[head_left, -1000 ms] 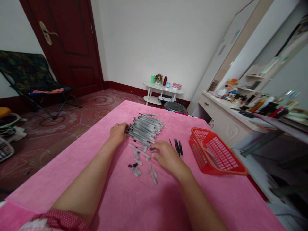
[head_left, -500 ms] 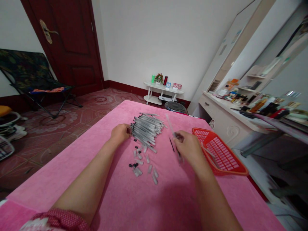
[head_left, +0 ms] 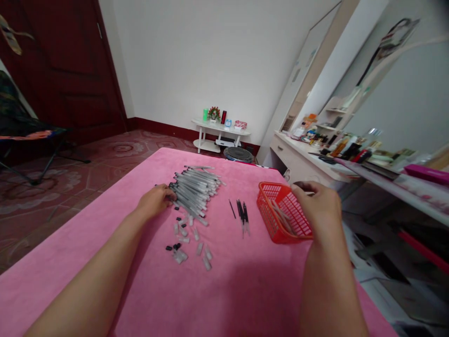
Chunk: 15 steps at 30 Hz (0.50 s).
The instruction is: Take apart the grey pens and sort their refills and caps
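Observation:
My left hand [head_left: 156, 200] is closed at the left end of a heap of translucent grey pens [head_left: 196, 187], its fingers around the end of one pen. My right hand [head_left: 317, 203] is raised over the right side of a red plastic basket [head_left: 270, 220], thumb and fingers curled together. Whatever they hold is hidden. Pale pen barrels [head_left: 282, 215] lie inside the basket. Left of it are several thin black refills [head_left: 242, 213] side by side and one apart. Clear pen caps [head_left: 206, 260] and small black plugs [head_left: 177, 245] lie scattered in front of the heap.
A pink cloth [head_left: 154, 290] covers the table. To the right stands a dresser [head_left: 312, 159] crowded with bottles. Beyond the table's far edge are a round dark-topped stool [head_left: 238, 154] and a low white stand [head_left: 220, 124]. A folding chair [head_left: 28, 135] is at far left.
My right hand has moved right, from beside the refills to over the basket. The refills it covered now lie in view. My left hand stays at the pens. The view has turned right.

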### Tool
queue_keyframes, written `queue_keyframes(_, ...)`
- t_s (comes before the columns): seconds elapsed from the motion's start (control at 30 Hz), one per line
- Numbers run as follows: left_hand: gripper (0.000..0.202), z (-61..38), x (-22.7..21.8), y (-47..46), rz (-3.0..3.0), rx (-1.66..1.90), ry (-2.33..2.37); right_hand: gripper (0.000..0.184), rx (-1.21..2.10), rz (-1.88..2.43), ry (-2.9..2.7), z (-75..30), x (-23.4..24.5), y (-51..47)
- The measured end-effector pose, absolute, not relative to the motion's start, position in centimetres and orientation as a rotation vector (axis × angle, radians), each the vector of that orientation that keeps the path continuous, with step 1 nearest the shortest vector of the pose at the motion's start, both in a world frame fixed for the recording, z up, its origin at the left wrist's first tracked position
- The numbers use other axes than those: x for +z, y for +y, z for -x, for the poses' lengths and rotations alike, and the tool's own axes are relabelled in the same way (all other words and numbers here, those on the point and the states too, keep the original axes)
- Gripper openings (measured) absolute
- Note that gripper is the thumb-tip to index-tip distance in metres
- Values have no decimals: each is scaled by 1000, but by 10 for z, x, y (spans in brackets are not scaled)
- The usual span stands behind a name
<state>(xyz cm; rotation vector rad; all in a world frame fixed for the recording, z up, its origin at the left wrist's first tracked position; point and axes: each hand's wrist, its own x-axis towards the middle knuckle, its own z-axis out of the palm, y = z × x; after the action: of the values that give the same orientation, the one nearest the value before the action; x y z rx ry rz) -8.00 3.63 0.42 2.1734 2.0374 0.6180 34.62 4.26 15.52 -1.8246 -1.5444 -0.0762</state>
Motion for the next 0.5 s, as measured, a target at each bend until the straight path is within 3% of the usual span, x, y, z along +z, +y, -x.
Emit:
queue_keyframes(0.23, 21, 88, -10, 37, -2334, 714, 1951, 29, 111, 1215, -1224, -343, 174, 21)
queue_keyframes(0.5, 18, 86, -15, 31, -2341, 818, 1949, 30, 121, 1156, -1258, -344, 168, 28)
